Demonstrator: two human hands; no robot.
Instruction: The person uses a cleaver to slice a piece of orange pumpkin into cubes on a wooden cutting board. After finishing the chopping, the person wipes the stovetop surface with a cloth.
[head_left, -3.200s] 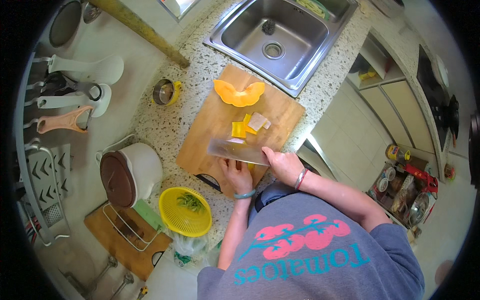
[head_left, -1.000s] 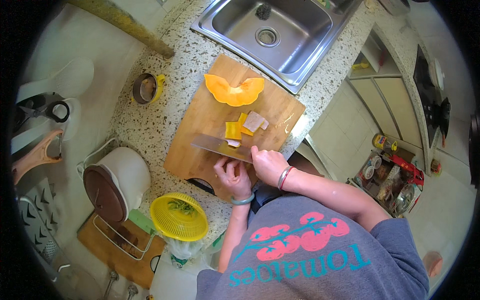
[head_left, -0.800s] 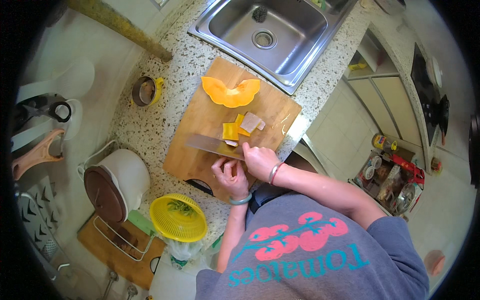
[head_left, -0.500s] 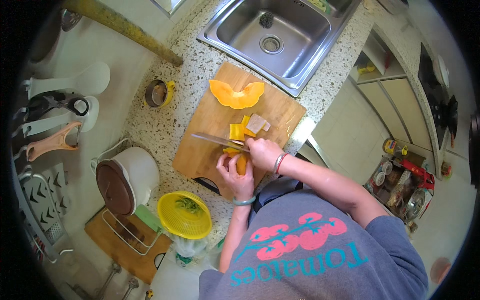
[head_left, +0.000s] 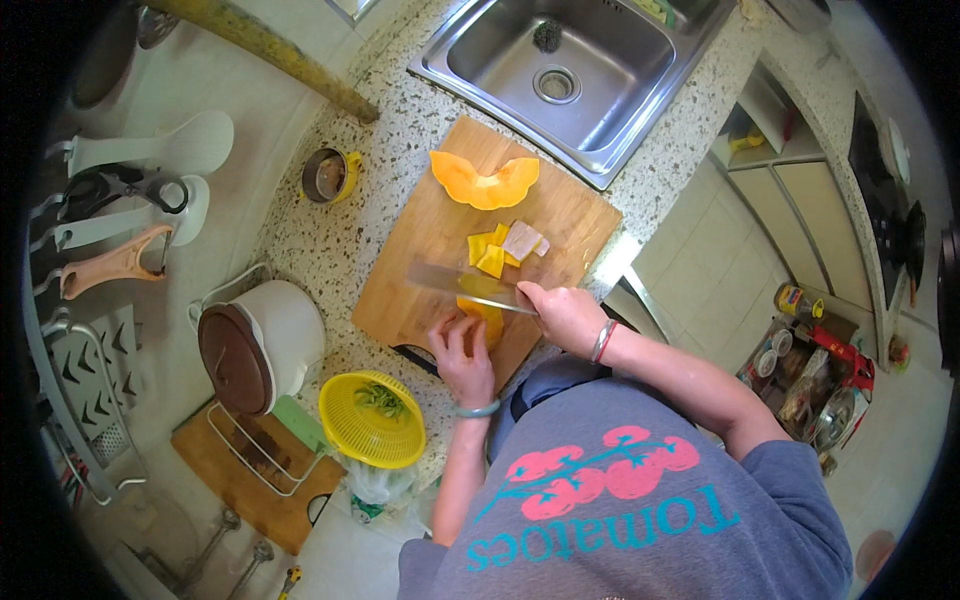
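A cleaver-like kitchen knife (head_left: 450,283) is gripped by its handle in my right hand (head_left: 572,320). Its wide blade points left across a piece of pumpkin (head_left: 487,322) near the close edge of the wooden cutting board (head_left: 400,255). The fingers of my left hand (head_left: 463,358) are curled against that piece, just on the near side of the blade. Beyond the knife lie several cut yellow pumpkin chunks (head_left: 490,260), with pale rind-side pieces (head_left: 522,240) beside them. A curved orange pumpkin slice (head_left: 485,182) rests at the board's far end.
A steel sink (head_left: 560,85) is set into the counter past the board. On the left stand a yellow mug (head_left: 330,175), a white pot-like appliance with a brown lid (head_left: 235,358), and a yellow colander (head_left: 372,420) holding green vegetables. Utensils (head_left: 150,150) hang on the wall.
The knife has lifted slightly from the pumpkin piece, and a chunk beyond it has shifted. My left hand's fingers have loosened a little. The whole view has drifted slightly.
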